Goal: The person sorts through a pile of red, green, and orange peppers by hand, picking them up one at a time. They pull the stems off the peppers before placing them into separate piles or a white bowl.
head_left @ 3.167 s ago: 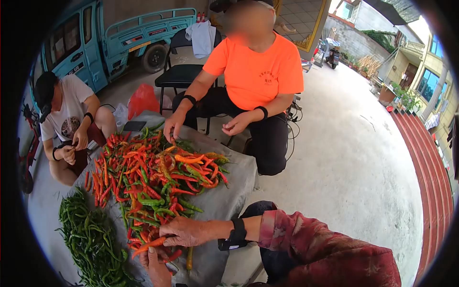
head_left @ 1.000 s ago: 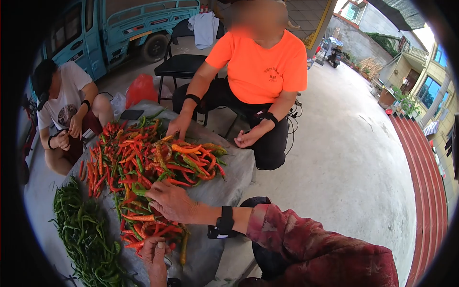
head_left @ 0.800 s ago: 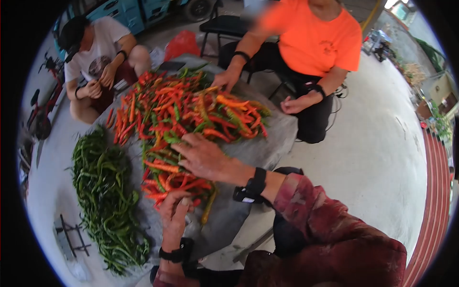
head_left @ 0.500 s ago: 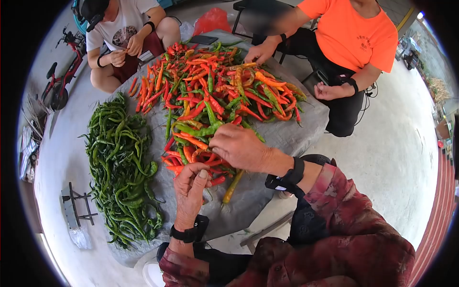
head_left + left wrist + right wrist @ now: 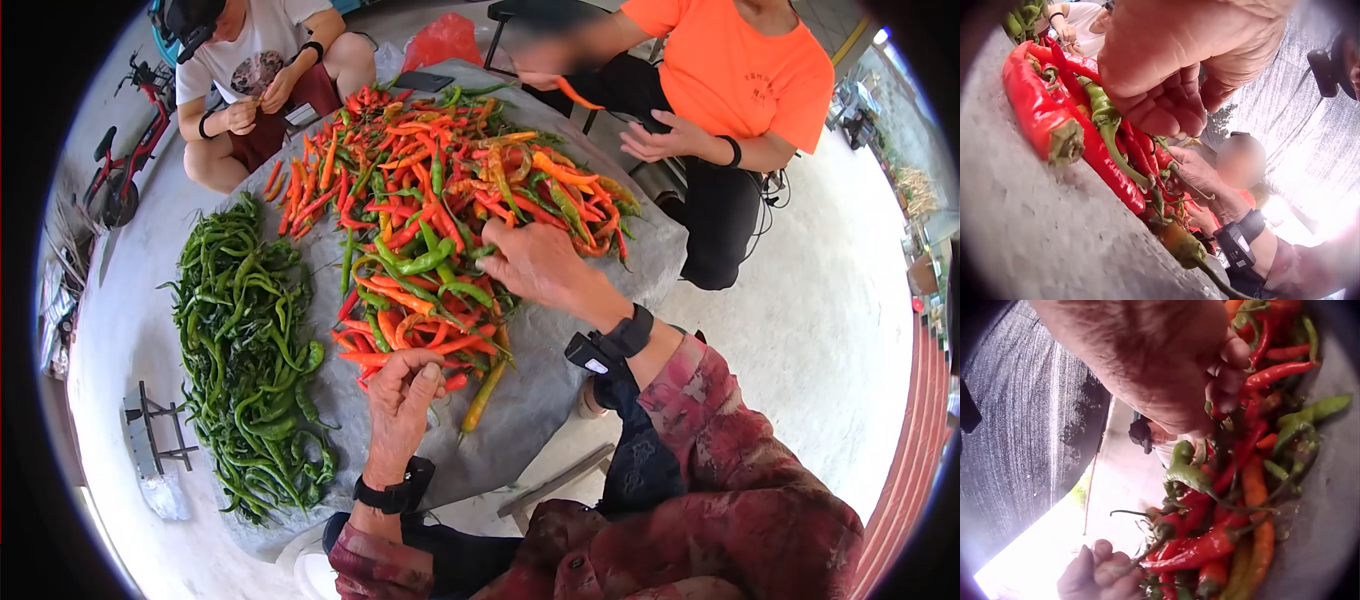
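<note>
Red, orange and green peppers (image 5: 400, 215) lie in a mixed pile on a grey sheet (image 5: 530, 420). My left hand (image 5: 400, 410) is at the pile's near edge, its fingers loosely bent; in the left wrist view this hand (image 5: 1191, 56) shows nothing between its fingers, above a red pepper (image 5: 1035, 106). My right hand (image 5: 545, 270) reaches into the right part of the pile, fingertips touching peppers beside a green one (image 5: 428, 258). In the right wrist view my right hand (image 5: 1160, 362) hides what lies under its thumb.
A heap of green peppers (image 5: 245, 370) lies left. Across sit a person in orange (image 5: 735, 75) holding a pepper (image 5: 577, 93) and a person in white (image 5: 255, 50). A dark phone (image 5: 422, 81) and red bag (image 5: 445, 42) are at the far edge.
My right hand has moved away and to the right, uncovering green and orange peppers. My left hand has barely moved. The person in orange has lifted a pepper off the pile.
</note>
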A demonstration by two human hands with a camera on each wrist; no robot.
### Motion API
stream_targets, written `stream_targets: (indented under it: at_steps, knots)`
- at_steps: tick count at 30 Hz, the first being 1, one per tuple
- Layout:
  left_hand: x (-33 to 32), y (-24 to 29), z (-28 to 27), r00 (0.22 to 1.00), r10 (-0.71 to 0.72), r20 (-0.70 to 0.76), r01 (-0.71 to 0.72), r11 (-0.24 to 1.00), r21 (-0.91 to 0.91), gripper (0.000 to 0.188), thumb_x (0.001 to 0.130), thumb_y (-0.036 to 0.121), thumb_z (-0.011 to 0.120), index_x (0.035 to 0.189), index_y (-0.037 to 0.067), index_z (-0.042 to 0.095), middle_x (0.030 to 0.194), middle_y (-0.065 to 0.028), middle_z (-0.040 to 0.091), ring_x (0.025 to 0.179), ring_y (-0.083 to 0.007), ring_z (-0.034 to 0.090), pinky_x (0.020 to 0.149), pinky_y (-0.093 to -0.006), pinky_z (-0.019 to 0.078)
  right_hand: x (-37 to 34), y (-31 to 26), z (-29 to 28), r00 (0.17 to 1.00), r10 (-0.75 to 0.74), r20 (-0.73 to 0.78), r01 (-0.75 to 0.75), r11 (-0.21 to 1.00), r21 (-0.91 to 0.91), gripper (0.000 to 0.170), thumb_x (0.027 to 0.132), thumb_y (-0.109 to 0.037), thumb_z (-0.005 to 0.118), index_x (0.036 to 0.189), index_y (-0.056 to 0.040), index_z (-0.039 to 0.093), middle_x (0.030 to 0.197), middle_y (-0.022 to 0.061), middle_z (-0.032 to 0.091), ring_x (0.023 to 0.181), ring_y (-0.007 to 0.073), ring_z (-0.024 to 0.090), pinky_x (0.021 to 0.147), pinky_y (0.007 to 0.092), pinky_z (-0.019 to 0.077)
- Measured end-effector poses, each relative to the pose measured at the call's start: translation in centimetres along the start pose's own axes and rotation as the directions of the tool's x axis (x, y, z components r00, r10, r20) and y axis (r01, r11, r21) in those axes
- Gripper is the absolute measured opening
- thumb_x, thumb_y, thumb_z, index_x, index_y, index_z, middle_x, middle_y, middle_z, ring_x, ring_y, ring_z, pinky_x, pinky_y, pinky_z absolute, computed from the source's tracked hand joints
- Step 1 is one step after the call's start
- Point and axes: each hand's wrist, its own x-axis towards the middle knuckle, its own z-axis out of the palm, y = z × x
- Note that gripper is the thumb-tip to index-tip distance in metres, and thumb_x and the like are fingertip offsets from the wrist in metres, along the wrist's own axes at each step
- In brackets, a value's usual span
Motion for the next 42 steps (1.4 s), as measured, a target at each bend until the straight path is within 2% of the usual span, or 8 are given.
stream_targets:
  at_steps: [6,9,10,12,17,19,36,42]
  knots:
    - [0.1,-0.6,0.1,0.999,-0.041,0.012,0.041,0.999,-0.012,0.016,0.093,0.016,0.059,0.1,0.002,0.06,0.079,0.0001,0.059,0.07,-0.0071,0.055,0.066,-0.0218,0.0468,-1.6,0.3,-1.6,0.955,-0.26,0.145,0.18,0.892,0.414,0.012,0.085,-0.017,0.064,0.09,-0.0075,0.059,0.061,0.0111,0.057,0.059,0.0289,0.06,0.056,0.037,0.0464]
    - [0.2,-0.9,0.1,0.999,-0.039,0.031,0.04,0.999,-0.019,0.016,0.093,0.015,0.059,0.102,0.002,0.06,0.081,0.0011,0.059,0.07,-0.0061,0.054,0.066,-0.021,0.0463,-1.0,1.2,-2.9,1.0,0.024,0.007,-0.025,0.857,0.515,0.011,0.083,-0.017,0.064,0.085,-0.0064,0.065,0.069,0.0114,0.058,0.067,0.0296,0.062,0.06,0.0393,0.0482]
    - [0.3,-1.0,0.1,0.999,-0.036,0.032,0.036,0.999,-0.013,0.016,0.093,0.015,0.059,0.102,0.002,0.06,0.081,0.0012,0.059,0.07,-0.0059,0.054,0.066,-0.0209,0.0461,-0.5,1.9,-2.8,1.0,0.023,0.008,-0.024,0.859,0.512,0.011,0.083,-0.017,0.064,0.085,-0.0064,0.065,0.069,0.0114,0.058,0.067,0.0296,0.062,0.06,0.0393,0.0482]
    - [0.2,-0.7,0.2,0.999,-0.038,0.034,0.038,0.999,-0.004,0.016,0.093,0.015,0.059,0.102,0.002,0.06,0.081,0.0014,0.059,0.071,-0.0057,0.054,0.067,-0.0207,0.0459,0.3,3.1,-1.9,0.927,-0.037,-0.373,0.117,0.974,0.194,0.013,0.081,-0.013,0.065,0.092,-0.0059,0.066,0.08,0.0101,0.058,0.074,0.0275,0.061,0.063,0.0381,0.0487]
    - [0.0,-0.4,0.3,0.997,-0.067,0.035,0.066,0.998,0.008,0.016,0.092,0.015,0.059,0.102,0.002,0.061,0.081,0.002,0.059,0.072,-0.005,0.053,0.067,-0.0202,0.0445,0.4,3.1,0.1,0.9,-0.2,-0.386,0.156,0.977,-0.143,0.014,0.082,-0.011,0.062,0.095,-0.0069,0.065,0.091,0.0128,0.055,0.08,0.0301,0.061,0.066,0.0387,0.0502]
    - [0.0,-0.6,0.2,0.994,-0.056,0.095,0.058,0.998,-0.017,0.016,0.092,0.015,0.059,0.102,0.002,0.06,0.08,0.0022,0.058,0.071,-0.0048,0.052,0.066,-0.0201,0.0434,0.4,2.9,0.3,0.992,-0.034,-0.121,0.008,0.977,-0.212,0.01,0.084,-0.011,0.059,0.092,-0.0068,0.063,0.09,0.0139,0.053,0.08,0.0315,0.06,0.066,0.0401,0.0499]
    - [0.1,-0.9,0.5,0.993,-0.034,0.115,0.024,0.996,0.084,0.016,0.092,0.015,0.058,0.1,0.002,0.061,0.082,0.0008,0.06,0.07,-0.0062,0.055,0.066,-0.0218,0.0465,-3.5,-1.1,-2.5,0.952,-0.306,-0.024,0.299,0.908,0.294,0.012,0.077,-0.013,0.067,0.084,-0.0036,0.063,0.084,0.0092,0.056,0.073,0.0273,0.061,0.061,0.0367,0.0487]
    - [0.1,-1.0,0.6,0.996,0.006,0.094,-0.008,1.0,0.014,0.019,0.092,0.016,0.059,0.103,0.001,0.059,0.079,0.0004,0.059,0.067,-0.0053,0.053,0.061,-0.0209,0.0453,-4.4,-3.2,-2.4,0.828,-0.347,-0.441,0.477,0.848,0.229,0.019,0.075,-0.013,0.072,0.088,-0.0042,0.062,0.079,0.0071,0.051,0.065,0.0256,0.056,0.055,0.0354,0.0471]
